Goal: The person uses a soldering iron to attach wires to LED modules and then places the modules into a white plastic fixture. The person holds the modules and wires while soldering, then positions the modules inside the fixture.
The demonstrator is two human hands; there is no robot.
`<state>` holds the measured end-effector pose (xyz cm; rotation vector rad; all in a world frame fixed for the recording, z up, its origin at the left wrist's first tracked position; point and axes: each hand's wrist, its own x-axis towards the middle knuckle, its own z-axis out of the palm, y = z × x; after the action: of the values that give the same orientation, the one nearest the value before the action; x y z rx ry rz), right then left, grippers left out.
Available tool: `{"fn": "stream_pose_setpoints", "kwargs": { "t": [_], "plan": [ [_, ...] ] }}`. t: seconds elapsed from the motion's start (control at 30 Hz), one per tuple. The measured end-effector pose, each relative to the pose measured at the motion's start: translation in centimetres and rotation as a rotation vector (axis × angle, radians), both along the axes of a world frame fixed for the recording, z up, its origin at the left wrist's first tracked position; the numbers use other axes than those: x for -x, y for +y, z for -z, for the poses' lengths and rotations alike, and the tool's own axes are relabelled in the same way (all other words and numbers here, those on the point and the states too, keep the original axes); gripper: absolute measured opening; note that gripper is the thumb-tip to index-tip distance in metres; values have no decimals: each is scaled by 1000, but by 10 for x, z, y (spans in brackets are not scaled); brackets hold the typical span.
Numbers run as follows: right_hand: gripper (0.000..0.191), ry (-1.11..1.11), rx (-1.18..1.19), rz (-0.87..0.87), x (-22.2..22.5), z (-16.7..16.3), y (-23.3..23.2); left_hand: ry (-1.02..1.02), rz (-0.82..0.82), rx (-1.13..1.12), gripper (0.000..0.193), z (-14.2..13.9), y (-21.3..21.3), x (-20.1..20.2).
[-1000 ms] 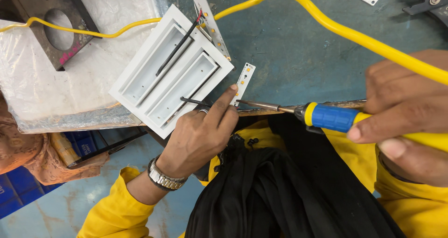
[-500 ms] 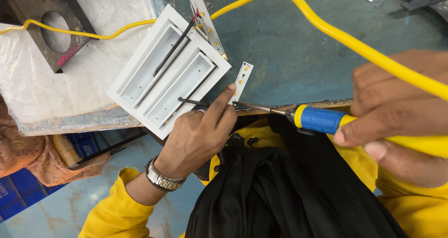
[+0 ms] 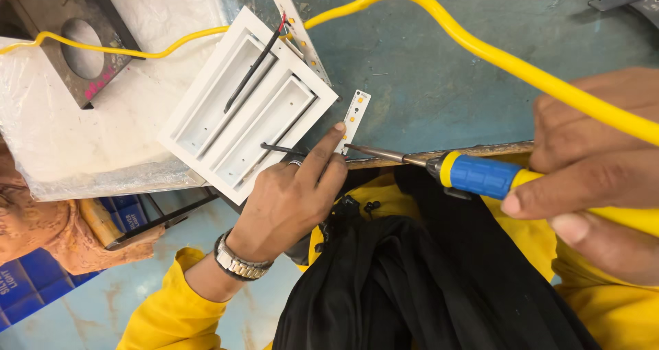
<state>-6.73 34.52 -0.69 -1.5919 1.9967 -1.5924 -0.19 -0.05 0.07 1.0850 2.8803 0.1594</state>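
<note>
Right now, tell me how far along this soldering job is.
Done: one black wire already lies in the white housing. In hand: the left hand pins the small LED strip at the bench edge while the right hand brings the soldering iron tip to its lower end. Left: the strip is not yet in the housing.

Small white LED strip board (image 3: 355, 117) with yellow chips, lying slightly tilted on the teal table (image 3: 425, 89) at centre frame, its lower end pinned by a fingertip. Soldering iron (image 3: 480, 175), blue-and-yellow handle at right of frame, lies nearly horizontal; its metal tip points left and meets the board's lower end.
</note>
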Motion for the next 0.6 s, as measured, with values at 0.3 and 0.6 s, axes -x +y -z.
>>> {"fn": "stream_pose_setpoints", "kwargs": {
  "t": [0.3, 0.6],
  "plan": [
    [25, -13, 15, 18, 2, -5, -7, -16, -10, -18, 10, 2, -1, -2],
    [19, 3, 84, 53, 2, -7, -21, -28, -10, -5, 10, 1, 0, -2]
  ]
}}
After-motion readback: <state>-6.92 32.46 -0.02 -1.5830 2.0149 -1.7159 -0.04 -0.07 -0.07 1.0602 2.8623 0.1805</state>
